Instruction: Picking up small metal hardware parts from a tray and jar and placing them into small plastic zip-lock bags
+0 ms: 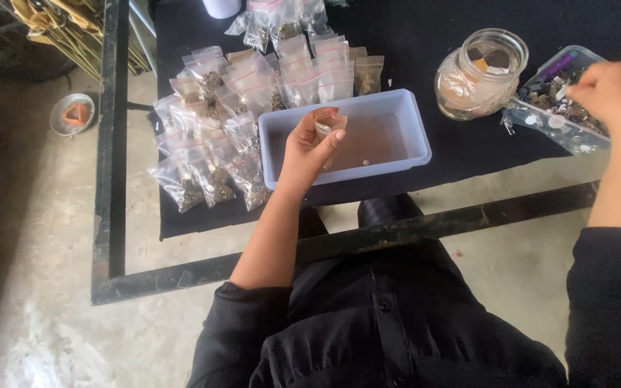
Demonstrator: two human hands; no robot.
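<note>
Nearest, the left hand point(314, 144) hovers over the pale rectangular tray point(412, 115), its grip pinched on a small clear bag point(330, 123), mouth held up, prob. so the bag stays open and any spill lands in the tray. W/ the tray as landmark: filled zip bags point(213, 154) lie fanned in rows just left of it and behind it, kept apart from loose stock. To the tray's right, a glass jar point(480, 72) stands upright on the black worktop point(425, 36). Further right, the right hand point(612, 93) dips into a clear tub of small parts point(551, 118), fingers curled; grip contents can't tell.
</note>
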